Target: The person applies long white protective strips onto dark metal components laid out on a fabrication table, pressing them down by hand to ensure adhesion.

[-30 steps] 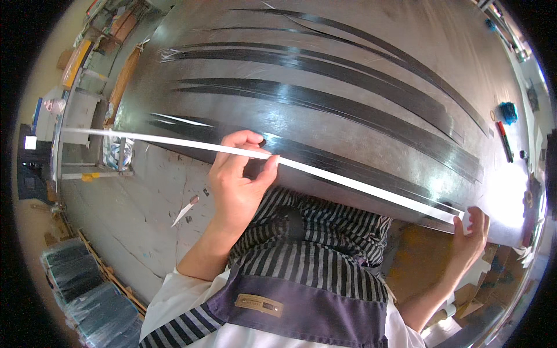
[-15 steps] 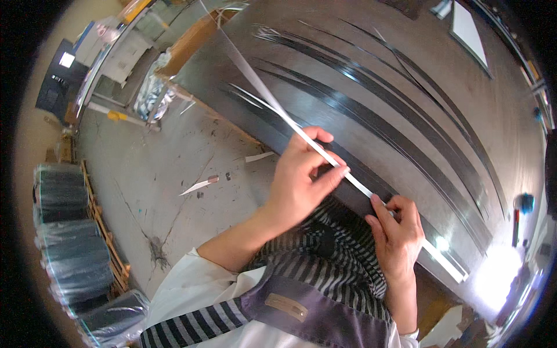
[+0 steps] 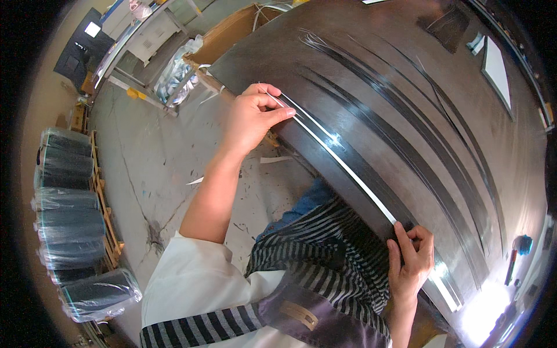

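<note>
A long, narrow white strip [image 3: 361, 183] lies along the near edge of a dark work table [image 3: 255, 58]. My left hand [image 3: 246, 119] is closed in a pinch on the strip toward its far end. Farther down its length, my right hand [image 3: 412, 261] grips the same strip between thumb and fingers; the lower end shows beyond that hand. Thin pale ends stick out by the left fingertips. Right of the strip, several long black strips [image 3: 380, 124] lie spread over the table, roughly parallel, some with frayed far ends.
A cardboard box [image 3: 229, 37] stands past the table's far left corner. Plastic-wrapped dark bundles [image 3: 69, 217] sit on a wooden pallet [image 3: 100, 174] at left. A white panel [image 3: 497, 75] and a blue-headed tool [image 3: 524, 245] rest on the table's right. Scraps litter the floor.
My left hand has slid away along the strip, toward the far left. The strip has come down from a raised slant to the table. My right hand has shifted slightly nearer.
</note>
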The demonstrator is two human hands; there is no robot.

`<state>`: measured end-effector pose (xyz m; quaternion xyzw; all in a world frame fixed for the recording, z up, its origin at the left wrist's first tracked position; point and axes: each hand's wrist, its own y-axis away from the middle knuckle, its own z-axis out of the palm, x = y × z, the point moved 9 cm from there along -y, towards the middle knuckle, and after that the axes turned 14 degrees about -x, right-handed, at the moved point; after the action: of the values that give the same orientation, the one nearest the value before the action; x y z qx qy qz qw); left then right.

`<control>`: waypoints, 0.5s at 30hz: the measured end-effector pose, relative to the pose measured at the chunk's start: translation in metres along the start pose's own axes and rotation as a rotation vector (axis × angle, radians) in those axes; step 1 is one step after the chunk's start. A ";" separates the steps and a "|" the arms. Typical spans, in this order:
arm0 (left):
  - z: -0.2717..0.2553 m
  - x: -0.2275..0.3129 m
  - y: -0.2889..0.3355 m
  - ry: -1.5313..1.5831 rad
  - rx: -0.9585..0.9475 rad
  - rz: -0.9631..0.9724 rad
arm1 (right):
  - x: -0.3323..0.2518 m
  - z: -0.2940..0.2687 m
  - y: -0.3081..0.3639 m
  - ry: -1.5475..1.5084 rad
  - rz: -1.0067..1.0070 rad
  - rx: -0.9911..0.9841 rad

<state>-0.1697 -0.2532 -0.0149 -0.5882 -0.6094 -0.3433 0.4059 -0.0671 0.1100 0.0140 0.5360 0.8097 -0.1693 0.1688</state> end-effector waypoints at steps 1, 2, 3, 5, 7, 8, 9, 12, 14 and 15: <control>0.001 -0.002 -0.001 0.002 0.001 0.015 | 0.001 0.001 0.000 -0.001 0.008 -0.005; 0.001 -0.003 -0.002 0.003 0.001 0.028 | 0.001 0.001 0.001 -0.004 0.015 -0.010; 0.001 -0.003 -0.002 0.003 0.002 0.042 | 0.001 0.001 0.001 -0.007 0.023 -0.015; 0.001 -0.002 -0.002 -0.041 0.003 0.035 | -0.001 0.001 0.000 0.005 0.004 -0.007; 0.000 0.000 -0.001 -0.073 0.010 0.037 | -0.001 0.001 0.000 0.006 -0.001 -0.006; 0.000 0.002 0.000 -0.085 0.016 0.042 | 0.000 0.001 0.001 0.002 0.003 -0.008; 0.000 0.003 0.000 -0.097 0.022 0.047 | 0.001 0.002 0.001 -0.003 0.006 -0.010; 0.001 -0.002 -0.001 -0.129 0.014 0.044 | 0.001 0.002 0.001 -0.007 -0.002 0.000; -0.005 -0.001 0.000 -0.228 0.098 0.010 | 0.002 0.002 0.001 -0.011 0.008 -0.004; -0.008 0.001 0.001 -0.277 0.141 -0.007 | 0.002 0.002 0.001 -0.014 0.013 -0.006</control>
<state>-0.1678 -0.2604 -0.0108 -0.5979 -0.6841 -0.2168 0.3571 -0.0665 0.1112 0.0114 0.5395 0.8056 -0.1693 0.1771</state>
